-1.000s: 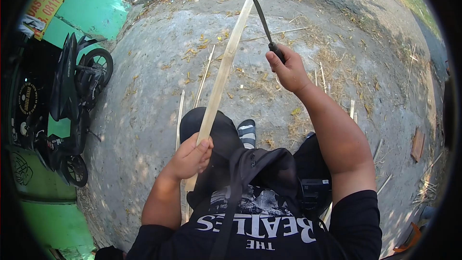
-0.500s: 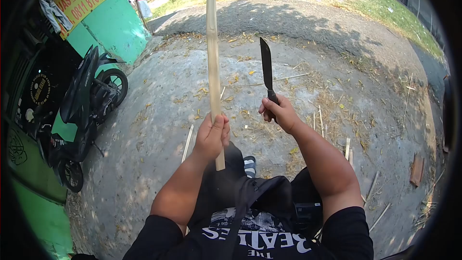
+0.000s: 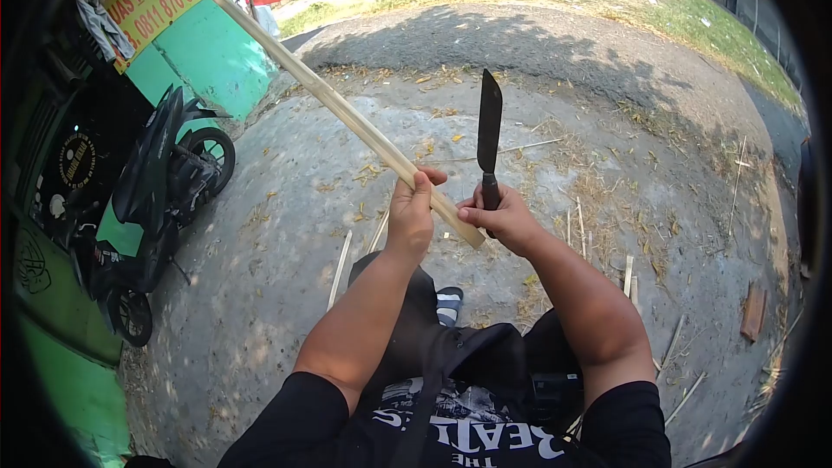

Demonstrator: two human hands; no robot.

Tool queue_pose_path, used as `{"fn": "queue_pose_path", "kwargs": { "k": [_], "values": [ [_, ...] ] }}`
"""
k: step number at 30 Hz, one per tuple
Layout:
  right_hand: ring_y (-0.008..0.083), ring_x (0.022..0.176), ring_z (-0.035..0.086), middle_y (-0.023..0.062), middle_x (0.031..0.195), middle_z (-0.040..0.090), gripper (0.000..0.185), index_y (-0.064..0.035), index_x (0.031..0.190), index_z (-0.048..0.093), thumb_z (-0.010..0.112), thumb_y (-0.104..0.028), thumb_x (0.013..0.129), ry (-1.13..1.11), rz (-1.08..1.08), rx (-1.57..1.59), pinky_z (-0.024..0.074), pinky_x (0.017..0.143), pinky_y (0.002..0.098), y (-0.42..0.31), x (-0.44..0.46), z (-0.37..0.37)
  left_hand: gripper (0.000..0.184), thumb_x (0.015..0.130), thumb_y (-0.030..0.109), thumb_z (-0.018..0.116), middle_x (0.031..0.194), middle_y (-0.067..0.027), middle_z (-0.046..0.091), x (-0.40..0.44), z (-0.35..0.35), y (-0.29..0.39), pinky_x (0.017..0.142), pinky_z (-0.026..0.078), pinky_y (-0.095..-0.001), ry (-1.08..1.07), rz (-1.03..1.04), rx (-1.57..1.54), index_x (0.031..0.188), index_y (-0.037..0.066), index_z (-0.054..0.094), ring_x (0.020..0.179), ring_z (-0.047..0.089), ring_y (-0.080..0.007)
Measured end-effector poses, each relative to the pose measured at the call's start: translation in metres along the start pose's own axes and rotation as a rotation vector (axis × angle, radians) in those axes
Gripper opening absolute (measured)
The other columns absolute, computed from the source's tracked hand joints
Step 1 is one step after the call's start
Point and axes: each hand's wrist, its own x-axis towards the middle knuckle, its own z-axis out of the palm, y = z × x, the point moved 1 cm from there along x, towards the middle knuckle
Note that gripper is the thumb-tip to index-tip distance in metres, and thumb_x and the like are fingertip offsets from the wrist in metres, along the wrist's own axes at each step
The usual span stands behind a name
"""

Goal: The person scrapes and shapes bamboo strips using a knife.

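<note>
A long, pale strip that looks like split bamboo (image 3: 325,95) slants from the upper left down to the middle of the view. My left hand (image 3: 413,215) grips it near its lower end, thumb on top. My right hand (image 3: 504,218) is closed round the dark handle of a machete (image 3: 490,126), whose black blade points up and away from me. The strip's lower end lies close by the fingers of my right hand; whether they touch it I cannot tell.
A black motorbike (image 3: 152,199) stands on the left by a green wall (image 3: 199,61). Thin strips (image 3: 341,269) and dry leaves lie about the concrete ground (image 3: 251,295). A brown block (image 3: 752,312) lies at right. My sandalled foot (image 3: 449,305) shows below.
The strip has swung from nearly upright to a leftward slant, its lower end moving right toward my right hand. My left hand has risen and shifted right. The machete has tilted slightly.
</note>
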Motion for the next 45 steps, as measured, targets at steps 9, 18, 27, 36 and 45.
{"fn": "queue_pose_path", "kwargs": {
  "k": [9, 18, 27, 36, 45],
  "values": [
    [0.0137, 0.084, 0.069, 0.0127, 0.106, 0.076, 0.036, -0.0123, 0.085, 0.052, 0.088, -0.01, 0.084, -0.057, 0.209, -0.022, 0.0479, 0.066, 0.0286, -0.012, 0.0, -0.001, 0.034, 0.114, 0.037, 0.047, 0.111, -0.0047, 0.064, -0.002, -0.005, -0.021, 0.101, 0.044, -0.0334, 0.041, 0.007, -0.069, 0.124, 0.007, 0.058, 0.106, 0.057, -0.0124],
    [0.0175, 0.096, 0.072, 0.0143, 0.108, 0.076, 0.033, -0.012, 0.085, 0.053, 0.086, -0.007, 0.085, -0.064, 0.168, 0.015, 0.0531, 0.079, 0.0327, -0.005, 0.002, -0.01, 0.035, 0.112, 0.039, 0.053, 0.112, -0.0047, 0.066, -0.003, -0.02, -0.007, 0.094, 0.049, -0.0328, -0.05, -0.045, 0.3, 0.126, 0.008, 0.062, 0.108, 0.061, -0.0138],
    [0.0167, 0.096, 0.071, 0.007, 0.094, 0.072, 0.034, -0.0127, 0.079, 0.052, 0.086, -0.011, 0.086, -0.052, 0.147, -0.054, 0.0515, 0.078, 0.0334, -0.018, 0.0, -0.026, 0.047, 0.093, 0.031, 0.079, 0.124, -0.0166, 0.062, -0.035, -0.168, 0.038, 0.1, 0.048, -0.0457, 0.196, 0.439, 1.349, 0.127, 0.004, 0.06, 0.118, 0.06, -0.0365],
    [0.0098, 0.076, 0.06, -0.0024, 0.077, 0.061, 0.035, -0.0141, 0.078, 0.052, 0.086, -0.012, 0.084, -0.191, 0.364, -0.23, 0.0435, 0.07, 0.0271, -0.011, 0.008, -0.049, 0.083, 0.075, 0.037, 0.09, 0.151, -0.0155, 0.048, -0.043, -0.252, 0.085, 0.116, 0.035, -0.053, -0.17, 0.181, 1.83, 0.144, 0.009, 0.053, 0.144, 0.042, -0.0392],
    [0.0249, 0.087, 0.075, 0.0075, 0.078, 0.066, 0.034, -0.0103, 0.081, 0.051, 0.085, -0.009, 0.083, -0.374, 0.364, -0.013, 0.0584, 0.078, 0.0399, -0.031, -0.002, -0.055, 0.063, 0.072, 0.035, 0.089, 0.128, -0.0171, 0.067, -0.05, -0.258, 0.097, 0.108, 0.046, -0.0488, -0.517, -0.09, 1.762, 0.125, 0.008, 0.068, 0.127, 0.061, -0.0366]
  ]
}}
